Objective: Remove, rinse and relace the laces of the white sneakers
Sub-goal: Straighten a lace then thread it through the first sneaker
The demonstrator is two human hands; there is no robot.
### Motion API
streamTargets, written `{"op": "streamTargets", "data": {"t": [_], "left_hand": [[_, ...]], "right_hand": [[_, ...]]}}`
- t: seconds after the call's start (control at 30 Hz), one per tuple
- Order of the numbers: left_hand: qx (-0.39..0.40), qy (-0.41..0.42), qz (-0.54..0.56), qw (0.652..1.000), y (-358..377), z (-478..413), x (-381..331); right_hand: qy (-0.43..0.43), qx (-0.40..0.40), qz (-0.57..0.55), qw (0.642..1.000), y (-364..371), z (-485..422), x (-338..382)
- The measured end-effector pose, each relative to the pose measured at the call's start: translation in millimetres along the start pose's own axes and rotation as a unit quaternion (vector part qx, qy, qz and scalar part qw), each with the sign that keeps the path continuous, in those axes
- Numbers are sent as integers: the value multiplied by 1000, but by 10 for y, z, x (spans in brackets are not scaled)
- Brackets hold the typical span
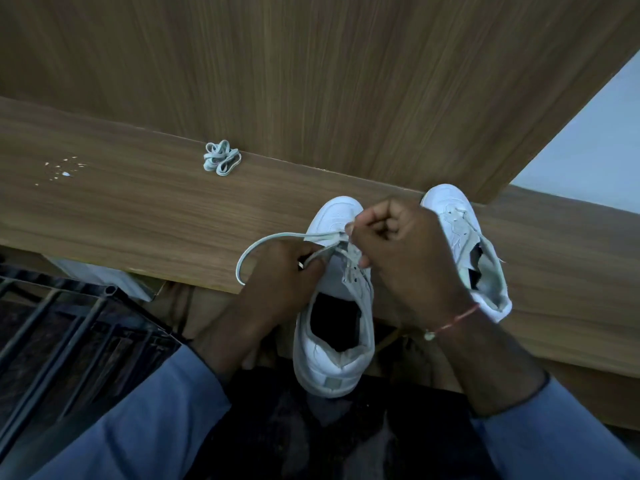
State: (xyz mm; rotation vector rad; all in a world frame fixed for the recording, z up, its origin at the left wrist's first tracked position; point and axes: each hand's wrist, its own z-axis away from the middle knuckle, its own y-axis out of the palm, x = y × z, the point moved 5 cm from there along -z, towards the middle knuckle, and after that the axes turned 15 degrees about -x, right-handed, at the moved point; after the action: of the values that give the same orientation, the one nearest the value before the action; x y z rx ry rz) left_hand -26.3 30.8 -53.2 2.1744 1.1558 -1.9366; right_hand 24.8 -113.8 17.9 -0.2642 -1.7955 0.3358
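A white sneaker [334, 344] lies toe-away on the front edge of the wooden shelf [138, 209], its heel hanging over. My left hand [277, 271] grips its left side and pinches a white lace [256, 245] that loops out to the left. My right hand [398, 244] pinches the same lace at the eyelets near the toe. The second white sneaker [464, 237] stands to the right, partly hidden by my right hand, with no lace showing in its visible eyelets. A bundled white lace [221, 158] lies on the shelf at the back.
A wooden back panel [311, 81] rises behind the shelf. Small light specks [62, 169] dot the shelf at left. A dark metal rack [69, 323] stands lower left. A pale wall [588, 140] shows at right.
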Motion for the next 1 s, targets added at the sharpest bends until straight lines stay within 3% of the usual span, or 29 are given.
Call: {"op": "streamTargets", "data": {"t": [0.1, 0.27, 0.67, 0.83, 1.0], "left_hand": [[12, -121, 89, 989, 27, 12, 85], [24, -247, 195, 949, 54, 58, 166], [18, -266, 210, 941, 65, 71, 152], [26, -261, 209, 942, 56, 64, 153], [41, -299, 229, 926, 39, 49, 150]], "right_hand": [[-87, 18, 224, 971, 127, -31, -174], [-158, 9, 348, 924, 295, 11, -166], [-218, 37, 404, 888, 319, 111, -48], [-218, 68, 379, 897, 403, 110, -75], [-208, 37, 347, 914, 449, 98, -146]]}}
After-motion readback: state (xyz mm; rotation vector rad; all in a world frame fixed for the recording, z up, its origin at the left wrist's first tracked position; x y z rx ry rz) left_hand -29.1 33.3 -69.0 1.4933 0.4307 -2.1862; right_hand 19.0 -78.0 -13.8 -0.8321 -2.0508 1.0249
